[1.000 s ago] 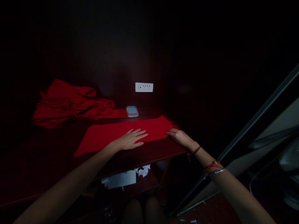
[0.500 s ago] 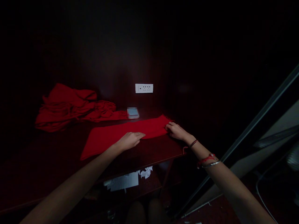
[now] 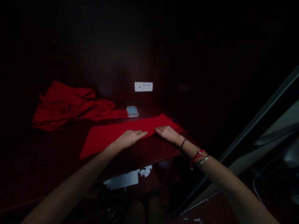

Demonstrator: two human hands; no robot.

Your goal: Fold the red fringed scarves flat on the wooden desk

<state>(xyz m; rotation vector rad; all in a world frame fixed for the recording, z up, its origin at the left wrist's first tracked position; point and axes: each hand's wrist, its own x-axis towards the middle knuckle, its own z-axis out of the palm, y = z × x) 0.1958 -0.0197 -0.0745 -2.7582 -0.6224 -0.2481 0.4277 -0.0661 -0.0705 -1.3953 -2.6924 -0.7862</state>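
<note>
A long red scarf (image 3: 121,129) with a fringe at its right end lies folded flat on the dark wooden surface. At the middle of its near edge is my left hand (image 3: 129,138), fingers close together and closed on the cloth. My right hand (image 3: 167,133) pinches the same edge a little further right, short of the fringe. The undersides of both hands are hidden, so the fingertips show only in part.
A heap of red fringed cloth (image 3: 65,107) lies at the back left. Beside its end is a small blurred pale-blue item (image 3: 132,111). A white socket (image 3: 143,86) is on the back wall. Papers (image 3: 123,180) lie on the shelf below.
My right hand has moved left along the scarf's near edge, away from the fringed end, which now shows more fully. My left hand has barely moved.
</note>
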